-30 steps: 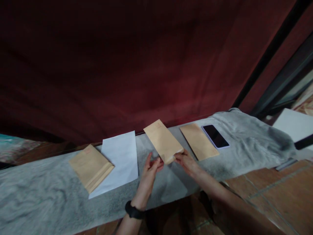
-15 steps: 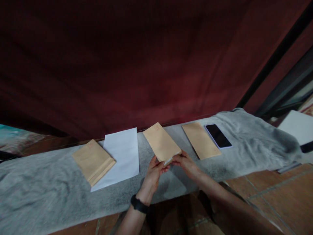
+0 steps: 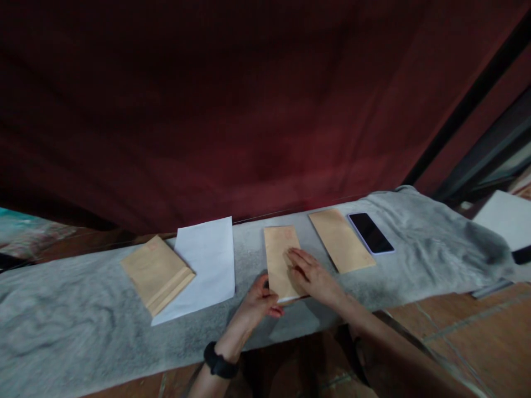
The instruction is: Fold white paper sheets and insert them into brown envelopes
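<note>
A brown envelope lies flat on the grey cloth in the middle, with a white edge showing at its near end. My right hand rests flat on it, fingers stretched out. My left hand, with a black band on its wrist, pinches the envelope's near left corner. A stack of brown envelopes lies to the left, overlapping a white sheet of paper.
Another brown envelope and a dark phone lie to the right on the cloth. A dark red curtain hangs behind. A white board stands at far right. Brown tiles show at lower right.
The envelope, held up at a slant in both hands, has been turned straight and laid flat on the cloth. My right hand has moved on top of it.
</note>
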### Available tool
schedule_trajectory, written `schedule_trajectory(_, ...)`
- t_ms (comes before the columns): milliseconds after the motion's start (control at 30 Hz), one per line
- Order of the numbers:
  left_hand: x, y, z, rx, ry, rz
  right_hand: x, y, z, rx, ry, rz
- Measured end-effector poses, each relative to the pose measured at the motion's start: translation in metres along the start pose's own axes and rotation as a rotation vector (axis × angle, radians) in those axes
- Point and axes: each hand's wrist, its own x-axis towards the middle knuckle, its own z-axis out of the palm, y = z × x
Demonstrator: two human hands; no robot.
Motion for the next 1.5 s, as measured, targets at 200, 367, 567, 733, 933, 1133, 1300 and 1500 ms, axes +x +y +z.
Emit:
schedule_trajectory(200, -0.008, 0.011, 0.002, 0.718, 0.400, 0.142, -0.011, -0.004, 0.017, -0.380, -0.082, -0.114)
schedule_trajectory(367, 0.016, 0.021, 0.011, 1.055, 0.447, 0.566, -0.010, -0.001, 0.018, -0.405, -0.097, -0.142)
schedule_trajectory(567, 0.049, -0.002, 0.037, 1.199, 0.337, 0.629, -0.001, 0.011, 0.013, -0.385, -0.167, -0.121)
schedule_trajectory(733, 0.049, -0.011, 0.041, 1.269, 0.375, 0.618, 0.016, 0.020, 0.007, -0.365, -0.183, -0.126)
schedule_trajectory(933, 0.039, -0.017, 0.040, 1.362, 0.300, 0.656, 0.041, 0.024, 0.009, -0.401, -0.140, -0.083)
schedule_trajectory(1133, 0.024, -0.020, 0.040, 1.353, 0.160, 0.677, 0.065, 0.032, 0.022, -0.436, -0.046, -0.005)
schedule_trajectory(1300, 0.011, -0.016, 0.040, 1.334, 0.022, 0.646, 0.072, 0.035, 0.027, -0.430, -0.014, -0.019)
schedule_trajectory(1500, 0.001, -0.009, 0.031, 1.303, -0.123, 0.608, 0.063, 0.038, 0.025, -0.417, -0.119, -0.116)
